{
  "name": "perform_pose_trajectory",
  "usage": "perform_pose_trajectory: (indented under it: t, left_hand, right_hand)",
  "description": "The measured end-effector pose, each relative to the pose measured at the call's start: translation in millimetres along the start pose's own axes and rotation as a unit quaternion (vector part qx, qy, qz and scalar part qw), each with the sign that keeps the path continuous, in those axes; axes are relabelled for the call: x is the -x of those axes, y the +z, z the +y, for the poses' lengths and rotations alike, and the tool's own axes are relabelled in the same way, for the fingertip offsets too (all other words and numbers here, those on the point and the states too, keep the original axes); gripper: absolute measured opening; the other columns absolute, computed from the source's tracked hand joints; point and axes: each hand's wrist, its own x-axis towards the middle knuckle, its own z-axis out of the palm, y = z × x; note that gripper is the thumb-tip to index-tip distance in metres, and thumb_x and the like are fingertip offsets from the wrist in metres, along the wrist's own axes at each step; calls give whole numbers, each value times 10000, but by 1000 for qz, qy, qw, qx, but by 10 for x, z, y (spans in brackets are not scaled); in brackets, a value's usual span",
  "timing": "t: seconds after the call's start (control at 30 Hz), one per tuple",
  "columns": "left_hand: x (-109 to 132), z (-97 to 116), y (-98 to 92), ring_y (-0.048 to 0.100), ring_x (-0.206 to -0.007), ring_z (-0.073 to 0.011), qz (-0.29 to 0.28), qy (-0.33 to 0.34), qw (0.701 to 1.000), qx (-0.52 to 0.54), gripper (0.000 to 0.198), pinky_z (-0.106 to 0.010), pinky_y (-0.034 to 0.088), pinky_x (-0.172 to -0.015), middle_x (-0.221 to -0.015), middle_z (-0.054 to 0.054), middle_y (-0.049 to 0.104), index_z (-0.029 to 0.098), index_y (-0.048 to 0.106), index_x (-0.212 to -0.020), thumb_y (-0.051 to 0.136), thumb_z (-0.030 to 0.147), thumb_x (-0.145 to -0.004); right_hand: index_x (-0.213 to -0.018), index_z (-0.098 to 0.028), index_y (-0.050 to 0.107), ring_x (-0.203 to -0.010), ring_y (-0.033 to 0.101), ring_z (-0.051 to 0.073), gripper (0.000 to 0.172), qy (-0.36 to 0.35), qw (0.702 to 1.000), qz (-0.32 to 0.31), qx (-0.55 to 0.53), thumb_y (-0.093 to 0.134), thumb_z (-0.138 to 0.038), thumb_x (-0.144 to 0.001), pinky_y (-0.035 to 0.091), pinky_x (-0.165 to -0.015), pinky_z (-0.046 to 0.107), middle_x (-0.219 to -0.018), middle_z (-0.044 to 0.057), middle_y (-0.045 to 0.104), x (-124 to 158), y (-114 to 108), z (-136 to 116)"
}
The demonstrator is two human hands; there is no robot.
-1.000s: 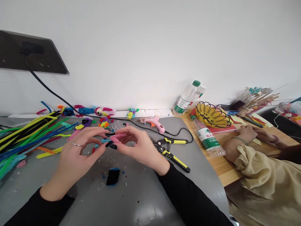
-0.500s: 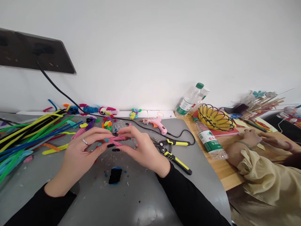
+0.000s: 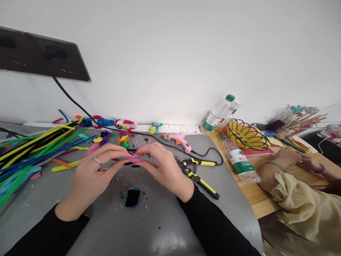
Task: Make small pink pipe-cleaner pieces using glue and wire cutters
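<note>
Pink pipe cleaners (image 3: 135,158) lie between my two hands, pinched at both sides above the grey table. My left hand (image 3: 97,174) grips their left end with thumb and fingers closed. On the other end, my right hand (image 3: 162,169) pinches with thumb and fingertips. Fingers cover much of the pink piece, so its full shape is hidden. Below my hands a small black fuzzy piece (image 3: 132,197) with a blue edge rests on the table. Just right of my right hand are yellow-and-black pliers (image 3: 198,174), with handles spread.
Loose coloured pipe cleaners (image 3: 42,153) spread across the left. A pink glue gun (image 3: 181,139) and its cord lie behind my hands, near small pipe-cleaner figures (image 3: 125,138). At right are plastic bottles (image 3: 241,161), a yellow basket (image 3: 245,135) and a co-worker's hands (image 3: 301,160) on a wooden table.
The view has shifted slightly, so most things sit a little farther right. My hands keep their pinch on the pink pipe cleaners, whose angle differs slightly.
</note>
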Motion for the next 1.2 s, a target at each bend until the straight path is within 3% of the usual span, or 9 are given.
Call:
perform_pose_trajectory:
  t: [0.43, 0.87, 1.2]
  left_hand:
    - [-14, 54, 12, 719, -708, -144, 11, 44, 999, -3, 156, -225, 515, -556, -856, 46, 777, 331, 751, -910, 666, 209, -959]
    - [23, 29, 7, 775, -766, -201, -5, -25, 999, 27, 112, -286, 603, -671, -898, 46, 822, 343, 772, -956, 697, 277, -905]
    - [-4, 52, 20, 763, -719, -188, -16, -26, 999, 31, 107, -260, 574, -563, -894, 29, 826, 323, 764, -964, 691, 268, -909]
  right_hand:
    - [-1035, -196, 698, -915, 676, 178, 176, -45, 998, 28, 32, 558, -295, -1075, 563, -812, 300, -931, 59, 747, 6, 47, 28]
    - [-1019, -180, 698, -905, 687, 173, 149, -50, 997, 53, 23, 569, -241, -1063, 568, -800, 293, -952, 71, 754, 9, 52, 38]
    - [-1022, -192, 699, -898, 684, 174, 165, -42, 998, 45, 20, 556, -258, -1070, 568, -790, 299, -946, 65, 751, 6, 49, 39]
